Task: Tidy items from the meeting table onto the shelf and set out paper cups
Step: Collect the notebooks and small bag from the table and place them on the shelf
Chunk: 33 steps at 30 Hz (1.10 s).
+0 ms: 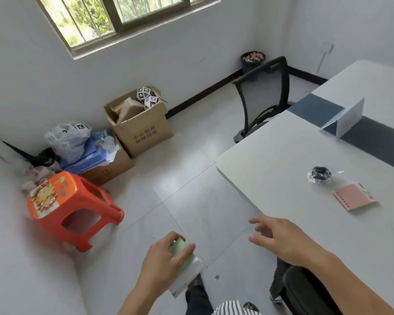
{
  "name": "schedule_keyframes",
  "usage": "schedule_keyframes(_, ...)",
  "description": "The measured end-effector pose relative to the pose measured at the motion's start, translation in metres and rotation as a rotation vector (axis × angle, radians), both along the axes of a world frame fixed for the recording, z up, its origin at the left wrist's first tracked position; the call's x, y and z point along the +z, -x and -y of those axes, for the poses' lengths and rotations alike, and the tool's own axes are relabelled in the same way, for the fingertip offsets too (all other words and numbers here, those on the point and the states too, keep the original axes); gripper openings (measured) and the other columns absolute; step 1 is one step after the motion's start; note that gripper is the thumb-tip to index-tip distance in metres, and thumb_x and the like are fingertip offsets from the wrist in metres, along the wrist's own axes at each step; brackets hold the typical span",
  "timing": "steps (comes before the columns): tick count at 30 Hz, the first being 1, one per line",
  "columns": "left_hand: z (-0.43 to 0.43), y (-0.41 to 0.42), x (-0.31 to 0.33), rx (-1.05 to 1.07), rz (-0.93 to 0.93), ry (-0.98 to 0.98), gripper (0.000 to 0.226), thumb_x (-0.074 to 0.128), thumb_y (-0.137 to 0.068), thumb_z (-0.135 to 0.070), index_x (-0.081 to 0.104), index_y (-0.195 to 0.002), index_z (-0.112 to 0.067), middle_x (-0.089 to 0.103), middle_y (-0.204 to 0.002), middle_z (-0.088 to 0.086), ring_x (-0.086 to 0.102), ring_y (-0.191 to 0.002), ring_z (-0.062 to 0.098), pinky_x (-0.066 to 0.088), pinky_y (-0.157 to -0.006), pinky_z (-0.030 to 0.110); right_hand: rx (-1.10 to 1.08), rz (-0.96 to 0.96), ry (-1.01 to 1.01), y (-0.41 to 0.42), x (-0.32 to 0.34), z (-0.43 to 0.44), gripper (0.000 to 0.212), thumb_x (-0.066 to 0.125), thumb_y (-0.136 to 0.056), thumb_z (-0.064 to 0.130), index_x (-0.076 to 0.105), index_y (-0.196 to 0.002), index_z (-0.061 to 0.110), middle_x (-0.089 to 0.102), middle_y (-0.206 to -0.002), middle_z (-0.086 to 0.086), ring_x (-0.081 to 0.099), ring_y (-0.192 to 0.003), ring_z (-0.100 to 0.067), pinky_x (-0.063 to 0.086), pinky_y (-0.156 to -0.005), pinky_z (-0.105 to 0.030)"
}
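I read 小心轻放 on the box. My left hand grips a green pad. My right hand spreads empty over the edge of the tabletop, short of a pink notebook.

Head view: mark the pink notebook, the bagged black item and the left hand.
pink notebook [354, 197]: head view, middle of its cover.
bagged black item [319, 174]: head view, dark part inside the wrap.
left hand [162, 255]: head view, back of the hand.
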<state>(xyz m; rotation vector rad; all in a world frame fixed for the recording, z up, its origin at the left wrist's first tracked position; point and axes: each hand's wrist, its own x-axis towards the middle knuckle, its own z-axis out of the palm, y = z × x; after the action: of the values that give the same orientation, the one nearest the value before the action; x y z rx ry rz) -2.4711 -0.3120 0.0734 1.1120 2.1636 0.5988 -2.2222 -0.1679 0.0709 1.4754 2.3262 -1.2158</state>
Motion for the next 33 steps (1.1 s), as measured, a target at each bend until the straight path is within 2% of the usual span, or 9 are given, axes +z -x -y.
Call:
schedule_keyframes(3, -0.061, 0.04, -0.016, -0.115, 0.01, 0.017, 0.023, 0.067, -0.08, -0.053, 0.063, -0.084, -0.031, 0.065, -0.074, -0.007, 0.058, -0.067, 0.008, 0.045, -0.06, 0.028, -0.132, 0.057, -0.002, 0.014, -0.016, -0.034, 0.049, 0.057, -0.087, 0.057, 0.052, -0.131, 0.037, 0.063, -0.12, 0.011, 0.062, -0.101, -0.004, 0.049, -0.091, -0.025)
schedule_keyframes(9, -0.188, 0.1, -0.014, -0.368, 0.003, 0.034, 0.024, 0.065, -0.081, -0.054, 0.062, -0.085, -0.031, 0.067, -0.077, -0.005, 0.063, -0.071, 0.011, 0.052, -0.064, 0.033, -0.434, 0.102, 0.115, 0.038, -0.02, -0.065, 0.049, 0.058, -0.085, 0.056, 0.053, -0.129, 0.036, 0.061, -0.117, 0.011, 0.059, -0.103, -0.005, 0.047, -0.094, -0.026)
schedule_keyframes(14, -0.276, 0.088, -0.011, -0.668, -0.008, 0.069, 0.027, 0.063, -0.083, -0.056, 0.062, -0.09, -0.03, 0.067, -0.076, -0.005, 0.063, -0.07, 0.012, 0.052, -0.061, 0.033, -0.735, 0.034, 0.11, 0.036, -0.012, -0.077, 0.043, 0.06, -0.087, 0.052, 0.055, -0.126, 0.036, 0.06, -0.112, 0.012, 0.06, -0.099, -0.003, 0.048, -0.092, -0.026)
schedule_keyframes(18, -0.326, 0.053, -0.014, -0.828, 0.027, 0.062, 0.027, 0.062, -0.083, -0.056, 0.061, -0.092, -0.031, 0.067, -0.078, -0.006, 0.062, -0.073, 0.014, 0.051, -0.063, 0.034, -0.889, 0.064, 0.158, 0.016, -0.02, -0.09, 0.044, 0.062, -0.085, 0.053, 0.056, -0.125, 0.036, 0.059, -0.112, 0.012, 0.06, -0.102, -0.007, 0.048, -0.093, -0.027)
schedule_keyframes(21, -0.353, 0.027, -0.018, -0.888, 0.035, 0.077, 0.027, 0.062, -0.083, -0.055, 0.061, -0.094, -0.03, 0.066, -0.076, -0.006, 0.062, -0.071, 0.014, 0.05, -0.062, 0.033, -0.958, 0.099, 0.153, -0.01, -0.038, -0.115, 0.048, 0.062, -0.084, 0.055, 0.055, -0.127, 0.035, 0.06, -0.113, 0.01, 0.061, -0.103, -0.011, 0.048, -0.094, -0.031)
schedule_keyframes(24, -0.374, 0.01, -0.016, -0.889, 0.034, 0.093, 0.025, 0.063, -0.083, -0.052, 0.06, -0.092, -0.03, 0.065, -0.073, -0.005, 0.06, -0.066, 0.013, 0.05, -0.06, 0.034, -1.025, 0.15, 0.061, -0.037, -0.06, -0.157, 0.051, 0.06, -0.087, 0.049, 0.05, -0.133, 0.03, 0.058, -0.128, 0.002, 0.057, -0.115, -0.018, 0.047, -0.095, -0.035)
schedule_keyframes(26, -0.388, 0.006, -0.015, -0.866, 0.023, 0.113, 0.022, 0.065, -0.083, -0.051, 0.06, -0.089, -0.03, 0.065, -0.072, -0.004, 0.059, -0.064, 0.012, 0.051, -0.06, 0.033, -1.08, 0.182, -0.055, -0.051, -0.077, -0.191, 0.054, 0.061, -0.088, 0.044, 0.047, -0.137, 0.026, 0.052, -0.137, -0.002, 0.048, -0.126, -0.024, 0.044, -0.096, -0.037)
schedule_keyframes(29, -0.409, 0.001, -0.017, -0.85, -0.054, 0.128, 0.021, 0.066, -0.081, -0.052, 0.06, -0.087, -0.032, 0.066, -0.071, -0.003, 0.061, -0.064, 0.012, 0.051, -0.061, 0.032, -1.142, 0.196, -0.226, -0.067, -0.109, -0.24, 0.058, 0.065, -0.084, 0.042, 0.048, -0.136, 0.023, 0.045, -0.143, -0.006, 0.038, -0.132, -0.03, 0.045, -0.097, -0.043)
schedule_keyframes(33, -0.428, -0.009, -0.019, -0.824, -0.079, 0.184, 0.02, 0.068, -0.08, -0.051, 0.061, -0.083, -0.033, 0.068, -0.071, -0.002, 0.062, -0.064, 0.014, 0.052, -0.061, 0.034, -1.118, 0.274, -0.146, -0.078, -0.148, -0.282, 0.068, 0.065, -0.082, 0.05, 0.041, -0.141, 0.026, 0.023, -0.157, -0.01, 0.016, -0.145, -0.032, 0.037, -0.104, -0.051)
